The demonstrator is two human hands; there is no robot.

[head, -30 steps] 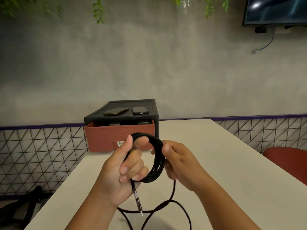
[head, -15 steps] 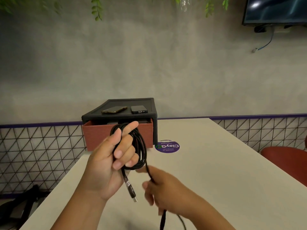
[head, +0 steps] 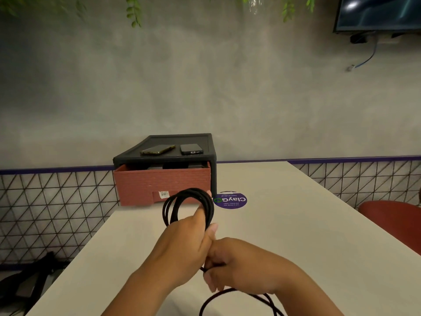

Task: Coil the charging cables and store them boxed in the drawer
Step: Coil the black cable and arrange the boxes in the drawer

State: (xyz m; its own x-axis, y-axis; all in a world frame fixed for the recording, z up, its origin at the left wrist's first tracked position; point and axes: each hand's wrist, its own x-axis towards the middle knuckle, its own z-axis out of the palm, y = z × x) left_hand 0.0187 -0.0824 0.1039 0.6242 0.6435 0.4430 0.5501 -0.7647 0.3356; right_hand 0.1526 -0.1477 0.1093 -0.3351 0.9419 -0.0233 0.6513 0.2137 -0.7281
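Left hand grips black cable, several round loops | right hand pinches its loose tail

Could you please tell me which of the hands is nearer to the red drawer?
Left. The left hand holds the cable coil up in front of the drawer; the right hand sits lower, closer to the person, gripping the loose cable.

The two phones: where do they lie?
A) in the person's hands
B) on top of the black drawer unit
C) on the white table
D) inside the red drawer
B: the gold-edged phone and the dark phone lie on the black drawer unit, above the red drawer.
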